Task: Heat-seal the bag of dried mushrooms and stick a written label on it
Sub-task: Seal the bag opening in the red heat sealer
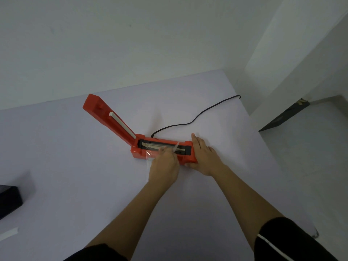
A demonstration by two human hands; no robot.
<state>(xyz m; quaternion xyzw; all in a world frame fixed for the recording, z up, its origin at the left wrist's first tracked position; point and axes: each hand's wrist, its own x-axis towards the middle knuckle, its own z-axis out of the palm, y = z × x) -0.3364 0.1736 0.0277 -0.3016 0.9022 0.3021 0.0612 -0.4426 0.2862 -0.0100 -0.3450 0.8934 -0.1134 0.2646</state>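
Red plastic is the body of the heat sealer [136, 152], which lies in the middle of the table [75, 166] with its lid arm [111, 117] lifted up toward the far left, so the step in hand is, I judge, the placing of the bag before the sealing. The clear bag [150, 154] lies with its mouth across the sealing strip [146, 145] and its body comes down the near side of the base, mostly under your left hand [165, 164]; I cannot make out the mushrooms inside. Your left hand pinches the top edge of the bag with bent fingers [163, 150] just over the strip. Your right hand [203, 157] rests against the right end of the sealer, its fingers straight and pressed together, the thumb at the near corner. The black cord [188, 123] runs away to the far right. The next move calls, in my opinion, for a flat mouth without folds, then your fingers must leave the strip before you bring the lid arm down and press. A white strip [9, 232] near the left edge may be the label, but I cannot tell.
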